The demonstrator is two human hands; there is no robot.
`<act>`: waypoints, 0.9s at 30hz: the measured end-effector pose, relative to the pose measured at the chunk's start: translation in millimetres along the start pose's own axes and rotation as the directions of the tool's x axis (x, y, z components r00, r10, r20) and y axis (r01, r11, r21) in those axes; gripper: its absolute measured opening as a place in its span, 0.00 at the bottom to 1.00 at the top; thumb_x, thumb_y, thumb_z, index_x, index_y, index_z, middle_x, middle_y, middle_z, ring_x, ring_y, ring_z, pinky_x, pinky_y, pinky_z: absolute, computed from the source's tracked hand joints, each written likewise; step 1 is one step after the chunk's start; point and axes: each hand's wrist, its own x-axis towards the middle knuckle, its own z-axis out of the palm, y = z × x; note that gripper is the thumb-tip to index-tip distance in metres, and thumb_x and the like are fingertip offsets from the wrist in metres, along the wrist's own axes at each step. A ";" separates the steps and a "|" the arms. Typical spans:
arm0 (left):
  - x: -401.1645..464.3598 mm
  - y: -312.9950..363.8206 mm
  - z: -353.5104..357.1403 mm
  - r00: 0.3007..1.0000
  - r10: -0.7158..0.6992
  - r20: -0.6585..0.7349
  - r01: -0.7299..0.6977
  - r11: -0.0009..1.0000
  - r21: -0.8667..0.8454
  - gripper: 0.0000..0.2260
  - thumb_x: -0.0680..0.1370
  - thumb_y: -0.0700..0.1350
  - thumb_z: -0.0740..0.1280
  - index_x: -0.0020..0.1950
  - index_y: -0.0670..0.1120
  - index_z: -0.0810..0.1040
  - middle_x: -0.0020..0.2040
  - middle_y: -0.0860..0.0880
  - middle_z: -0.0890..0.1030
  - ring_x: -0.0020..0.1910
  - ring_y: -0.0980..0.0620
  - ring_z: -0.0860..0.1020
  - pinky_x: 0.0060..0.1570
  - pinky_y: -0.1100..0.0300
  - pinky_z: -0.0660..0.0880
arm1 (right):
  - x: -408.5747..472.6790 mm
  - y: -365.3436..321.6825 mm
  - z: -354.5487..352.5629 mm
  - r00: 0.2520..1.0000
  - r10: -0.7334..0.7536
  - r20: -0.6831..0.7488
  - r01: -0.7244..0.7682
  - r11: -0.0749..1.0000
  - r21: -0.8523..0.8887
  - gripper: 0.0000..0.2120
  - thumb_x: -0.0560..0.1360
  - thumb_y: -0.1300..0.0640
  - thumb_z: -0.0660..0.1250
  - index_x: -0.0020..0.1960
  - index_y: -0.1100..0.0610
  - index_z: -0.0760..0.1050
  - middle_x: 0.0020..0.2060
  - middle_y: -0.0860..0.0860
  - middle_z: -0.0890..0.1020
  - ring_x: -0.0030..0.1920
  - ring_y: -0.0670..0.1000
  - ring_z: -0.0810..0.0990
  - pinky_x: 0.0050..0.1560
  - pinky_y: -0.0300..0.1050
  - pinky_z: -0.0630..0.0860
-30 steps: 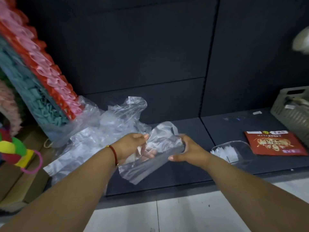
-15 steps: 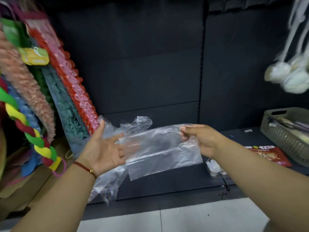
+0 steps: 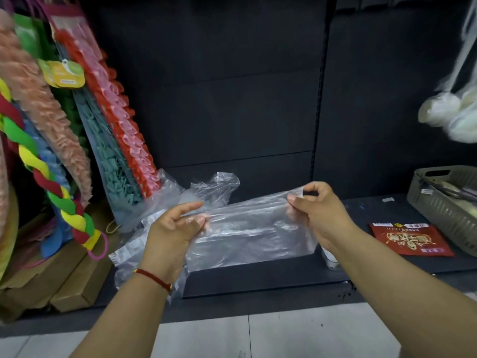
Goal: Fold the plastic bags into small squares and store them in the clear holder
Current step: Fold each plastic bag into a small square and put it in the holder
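Here the person holds one thin, clear plastic bag [image 3: 247,228] stretched sideways in the air above the near edge of the dark shelf [image 3: 258,277]. The left hand [image 3: 173,228] pinches the bag's left end between thumb and curled fingers, and the right hand [image 3: 320,210] pinches the upper right corner between thumb and forefinger, its other fingers curled behind the film. Between the two hands the bag hangs as a long, flattened band, wrinkled but fairly straight along its top edge.

Behind the left hand, on the far left of the shelf, lies a loose heap of crumpled clear plastic bags [image 3: 180,195] not yet folded. The clear plastic holder [image 3: 329,257] is mostly hidden behind the right forearm; only a pale sliver shows on the shelf, just left of a red printed packet [image 3: 410,239]. A grey slatted basket [image 3: 444,202] stands at the far right.

I judge the step in hand to be the smoothing and lengthwise flattening of this bag, early in its folding: it is a strip, not a square. The next move seems to call for bringing one end over toward the other while the edges stay aligned, with enough tension to keep the slippery film from bunching. The holder sits close to the right, so storing should need only a short reach.
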 end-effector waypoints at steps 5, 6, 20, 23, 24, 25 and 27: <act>6.1 -0.6 0.2 0.998 0.063 0.004 -0.063 0.993 0.104 0.12 0.74 0.35 0.72 0.54 0.48 0.82 0.49 0.49 0.86 0.51 0.55 0.83 0.50 0.69 0.77 | -6.7 -8.8 -2.2 0.969 -0.219 0.115 0.242 0.938 -0.249 0.19 0.77 0.63 0.68 0.61 0.43 0.70 0.31 0.48 0.81 0.38 0.46 0.83 0.40 0.31 0.72; 7.4 -1.0 -0.4 0.997 0.072 -0.003 -0.071 0.990 0.121 0.12 0.74 0.35 0.72 0.54 0.49 0.83 0.49 0.49 0.86 0.51 0.55 0.83 0.49 0.71 0.76 | -5.9 -9.4 -2.9 0.965 -0.228 0.129 0.256 0.929 -0.267 0.20 0.77 0.62 0.67 0.62 0.41 0.71 0.30 0.46 0.79 0.38 0.45 0.83 0.40 0.29 0.72; 17.5 5.0 -2.8 0.983 0.173 -0.063 -0.152 0.956 0.250 0.13 0.72 0.35 0.74 0.52 0.50 0.83 0.41 0.52 0.86 0.43 0.61 0.84 0.41 0.75 0.74 | 8.3 -16.0 -9.3 0.959 -0.238 0.156 0.284 0.850 -0.444 0.14 0.72 0.63 0.74 0.55 0.50 0.82 0.41 0.42 0.81 0.42 0.42 0.78 0.42 0.30 0.77; 18.3 5.1 -1.9 0.978 0.194 -0.072 -0.169 0.950 0.263 0.10 0.71 0.35 0.75 0.47 0.49 0.83 0.40 0.54 0.86 0.43 0.59 0.84 0.42 0.74 0.75 | 10.9 -16.2 -11.2 0.951 -0.271 0.145 0.307 0.819 -0.485 0.10 0.73 0.62 0.73 0.52 0.49 0.82 0.39 0.41 0.80 0.39 0.37 0.77 0.43 0.27 0.74; 18.7 4.7 -1.8 0.976 0.204 -0.077 -0.176 0.946 0.273 0.09 0.71 0.36 0.75 0.45 0.48 0.83 0.39 0.54 0.86 0.42 0.59 0.84 0.42 0.73 0.76 | 11.1 -16.4 -11.4 0.950 -0.278 0.145 0.313 0.808 -0.499 0.09 0.74 0.61 0.72 0.50 0.49 0.82 0.38 0.41 0.80 0.37 0.35 0.77 0.41 0.25 0.72; 19.0 4.4 -1.4 0.973 0.215 -0.083 -0.184 0.940 0.287 0.08 0.71 0.36 0.75 0.44 0.48 0.83 0.38 0.54 0.86 0.41 0.59 0.84 0.42 0.73 0.76 | 11.6 -16.1 -11.5 0.947 -0.286 0.146 0.319 0.796 -0.514 0.07 0.74 0.61 0.72 0.48 0.49 0.82 0.38 0.41 0.80 0.36 0.34 0.76 0.39 0.24 0.71; 19.4 3.8 -0.2 0.965 0.248 -0.088 -0.207 0.922 0.329 0.06 0.71 0.37 0.75 0.40 0.48 0.83 0.36 0.55 0.85 0.37 0.62 0.82 0.40 0.73 0.76 | 12.6 -14.8 -11.3 0.940 -0.311 0.143 0.337 0.765 -0.550 0.07 0.75 0.59 0.72 0.42 0.47 0.81 0.40 0.43 0.79 0.37 0.37 0.77 0.39 0.26 0.70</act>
